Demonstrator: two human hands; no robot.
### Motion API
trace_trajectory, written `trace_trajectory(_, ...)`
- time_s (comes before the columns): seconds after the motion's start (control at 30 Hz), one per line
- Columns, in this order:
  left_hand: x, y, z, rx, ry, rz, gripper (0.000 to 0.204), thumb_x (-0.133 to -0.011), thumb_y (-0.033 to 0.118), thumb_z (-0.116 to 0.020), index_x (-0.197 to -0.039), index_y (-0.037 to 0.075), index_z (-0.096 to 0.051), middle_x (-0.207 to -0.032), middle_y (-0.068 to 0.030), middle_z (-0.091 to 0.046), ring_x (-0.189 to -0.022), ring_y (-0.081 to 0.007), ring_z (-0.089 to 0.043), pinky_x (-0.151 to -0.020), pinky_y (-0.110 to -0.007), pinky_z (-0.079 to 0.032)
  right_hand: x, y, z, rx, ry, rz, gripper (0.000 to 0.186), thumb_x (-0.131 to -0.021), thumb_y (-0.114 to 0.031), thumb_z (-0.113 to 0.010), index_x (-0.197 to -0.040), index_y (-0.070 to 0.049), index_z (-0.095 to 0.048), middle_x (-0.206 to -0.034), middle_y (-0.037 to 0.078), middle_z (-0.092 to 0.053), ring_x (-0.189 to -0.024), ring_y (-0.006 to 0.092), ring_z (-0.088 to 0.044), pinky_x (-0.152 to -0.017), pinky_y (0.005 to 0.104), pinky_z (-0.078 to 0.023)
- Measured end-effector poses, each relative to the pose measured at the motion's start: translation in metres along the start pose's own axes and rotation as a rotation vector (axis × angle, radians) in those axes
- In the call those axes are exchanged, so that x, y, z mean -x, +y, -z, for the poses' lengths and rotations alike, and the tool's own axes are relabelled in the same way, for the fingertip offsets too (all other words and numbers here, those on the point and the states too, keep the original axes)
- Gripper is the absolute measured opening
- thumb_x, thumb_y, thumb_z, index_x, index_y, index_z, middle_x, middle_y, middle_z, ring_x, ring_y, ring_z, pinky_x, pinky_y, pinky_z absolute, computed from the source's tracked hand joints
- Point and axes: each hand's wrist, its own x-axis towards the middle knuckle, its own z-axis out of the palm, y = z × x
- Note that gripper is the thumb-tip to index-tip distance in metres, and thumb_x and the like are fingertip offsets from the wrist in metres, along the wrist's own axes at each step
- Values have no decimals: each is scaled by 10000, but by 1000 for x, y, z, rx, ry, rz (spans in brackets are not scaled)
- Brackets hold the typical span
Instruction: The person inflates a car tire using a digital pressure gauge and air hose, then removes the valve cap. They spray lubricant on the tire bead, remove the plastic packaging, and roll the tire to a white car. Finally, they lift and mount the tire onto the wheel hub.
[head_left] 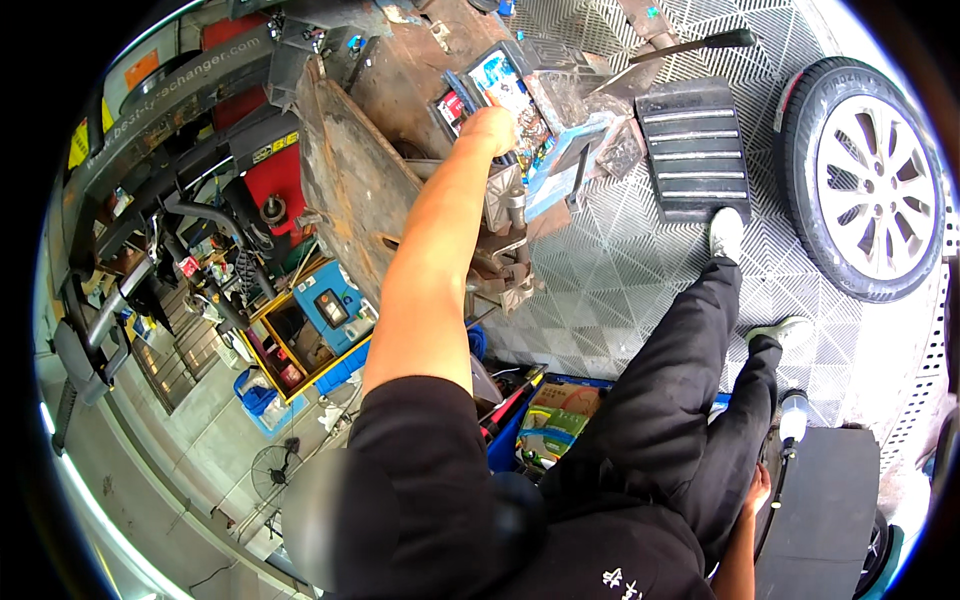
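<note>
My left arm reaches up to an open parts tray (537, 150) on a worn metal workbench. There my left hand (490, 130) dips in among colourful packets (503, 82) and small loose pieces; its fingertips are hidden. Low at the right, beside my thigh, my right hand (759, 489) has its fingers curled, and what they hold, if anything, cannot be made out. Right next to it is a tool with a clear cylinder (793, 414) and a thin black stem.
A wheel with tyre (878, 185) stands at the right, near a black ribbed pad (692, 150). A long lever with a black handle (725, 39) juts out from the bench. Left are a toolbox (335, 308) and tyre machine arms (110, 310). A blue crate (505, 450) stands by my legs.
</note>
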Motion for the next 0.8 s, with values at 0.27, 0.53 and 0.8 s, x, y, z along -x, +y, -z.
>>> trace_trajectory(0.27, 9, -12, -5, -210, 152, 113, 131, -832, 207, -761, -897, 94, -741, -983, -130, -762, -937, -339, -716, -836, -419, -574, 0, 16, -7, -578, 41, -379, 332, -1014, -206, -574, -1157, 54, -723, -990, 127, -764, -878, 201, -695, -832, 332, -561)
trace_trajectory(0.53, 32, 16, 8, -35, 235, 90, 259, -807, 248, -852, -961, 102, -703, -1001, -113, -747, -979, -332, -707, -865, -437, -555, -5, -5, 0, -746, 28, -509, 315, -1011, -188, -583, -1166, 55, -707, -976, 120, -763, -839, 197, -703, -800, 328, -576)
trace_trajectory(0.8, 30, 20, 15, 0, 281, -48, 234, -844, 226, -812, -983, 82, -691, -966, -175, -732, -952, -396, -695, -833, -474, -551, -4, -2, 1, -636, -12, -492, 317, -1014, -195, -550, -1169, 11, -736, -1027, 119, -778, -870, 187, -714, -841, 316, -573)
